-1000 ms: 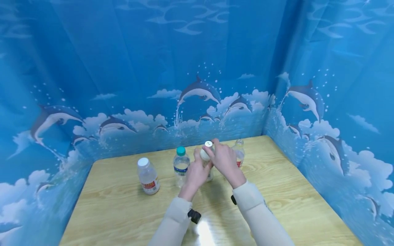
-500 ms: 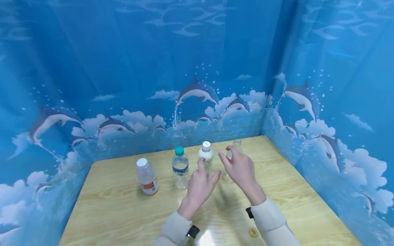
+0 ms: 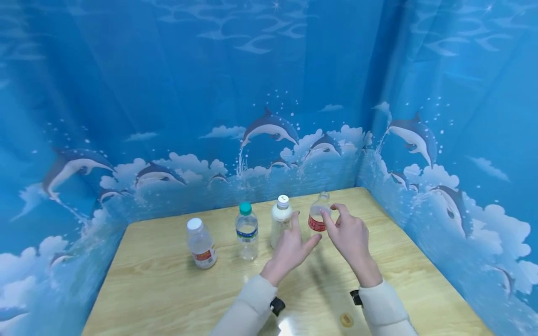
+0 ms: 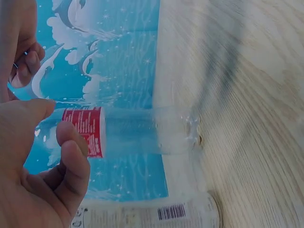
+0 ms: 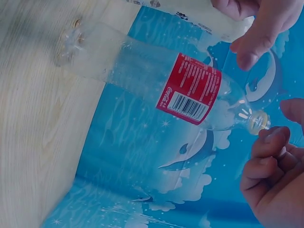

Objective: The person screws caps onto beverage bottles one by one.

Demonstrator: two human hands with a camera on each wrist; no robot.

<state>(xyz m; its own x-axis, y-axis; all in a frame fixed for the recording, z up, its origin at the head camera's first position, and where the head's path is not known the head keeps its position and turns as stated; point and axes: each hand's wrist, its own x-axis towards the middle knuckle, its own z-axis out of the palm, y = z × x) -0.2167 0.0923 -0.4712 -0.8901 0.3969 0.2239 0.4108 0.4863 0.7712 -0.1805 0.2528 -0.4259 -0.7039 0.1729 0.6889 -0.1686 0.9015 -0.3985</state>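
Observation:
A clear Coca-Cola bottle [image 3: 318, 220] with a red label [image 5: 189, 90] stands uncapped on the table. My right hand [image 3: 350, 238] is just right of its neck, thumb and index finger apart and holding nothing. In the right wrist view, the fingertips [image 5: 270, 137] are right by the bottle's mouth [image 5: 259, 122]. My left hand [image 3: 290, 252] hovers in front with thumb and index finger spread, also holding nothing; in the left wrist view its fingers [image 4: 73, 152] overlap the label. Left of the Coca-Cola bottle stands a whitish bottle [image 3: 279, 224] with a white cap [image 3: 283, 200].
A clear bottle [image 3: 247, 238] with a green cap and a blue-banded label stands farther left. Beyond it is a wide bottle [image 3: 202, 247] with a white cap and red label. A small round yellowish piece [image 3: 346, 320] lies near the right sleeve. Blue dolphin curtains [image 3: 201, 116] border the table.
Both hands were at the top of the white-capped whitish bottle. They have let go and moved right to the Coca-Cola bottle; the whitish bottle stays standing with its cap on.

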